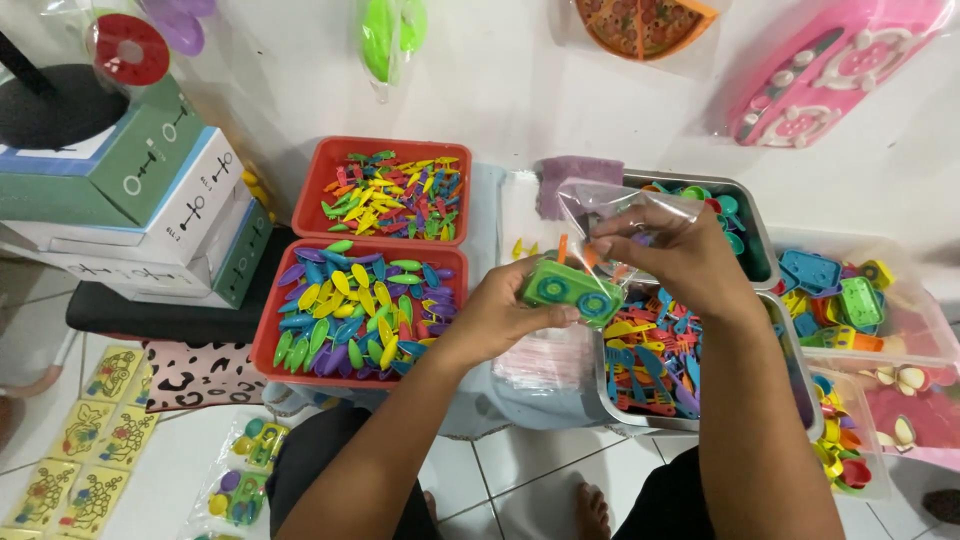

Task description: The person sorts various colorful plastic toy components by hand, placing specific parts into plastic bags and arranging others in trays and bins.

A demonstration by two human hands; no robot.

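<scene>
Above the metal tray of coloured bits, the left hand pinches a green toy car between closed thumb and fingers at the mouth of a clear plastic bag, which the right hand grips shut-fingered by its edge.

Pink toy set cut off

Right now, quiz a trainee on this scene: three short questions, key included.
1. True or false: the left hand has its grip on a green toy car.
2. What does the right hand pinch: A) clear plastic bag, B) pink tray, C) white box?
3. Which red tray holds the larger leaf-shaped pieces: the near red tray or the far red tray?

Key: 1 true; 2 A; 3 near.
</scene>
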